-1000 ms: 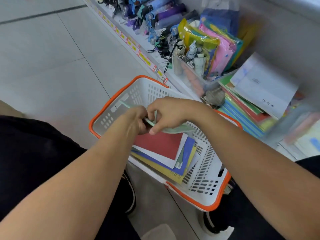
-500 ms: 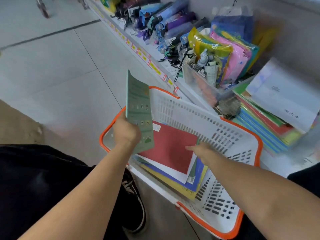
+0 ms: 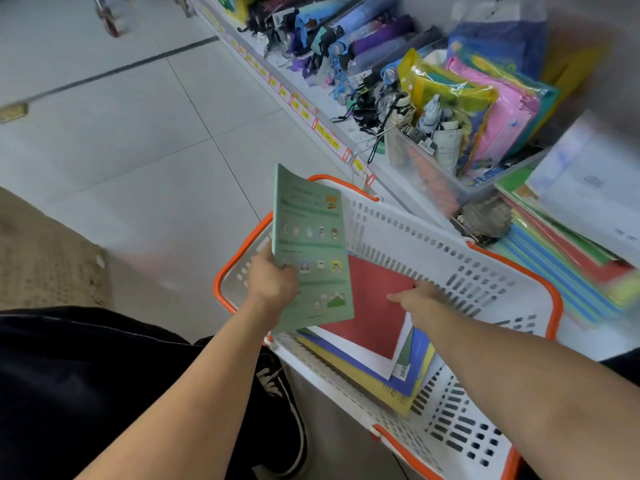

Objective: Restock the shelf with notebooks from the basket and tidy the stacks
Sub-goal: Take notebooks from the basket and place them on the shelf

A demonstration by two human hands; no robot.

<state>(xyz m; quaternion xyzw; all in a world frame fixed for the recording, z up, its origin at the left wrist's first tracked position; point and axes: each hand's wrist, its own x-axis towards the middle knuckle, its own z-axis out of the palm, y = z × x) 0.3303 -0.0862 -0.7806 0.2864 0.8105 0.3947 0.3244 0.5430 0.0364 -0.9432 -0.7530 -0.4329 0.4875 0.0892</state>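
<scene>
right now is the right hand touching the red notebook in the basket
Touching. The head view shows the right hand with fingertips resting on the red notebook, no gap visible between them.

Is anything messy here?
Yes. The notebooks in the basket lie fanned out, corners crooked. The shelf stack is uneven too, with a white booklet sitting askew on top.

Folded umbrellas (image 3: 349,32) w/ plastic pouches (image 3: 485,109) beside — black shoe (image 3: 280,410) on floor.

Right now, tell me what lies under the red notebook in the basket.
Under the red notebook show edges of white, green, blue and yellow covers, fanned out. Their faces, and anything deeper in the basket, stay covered.
</scene>
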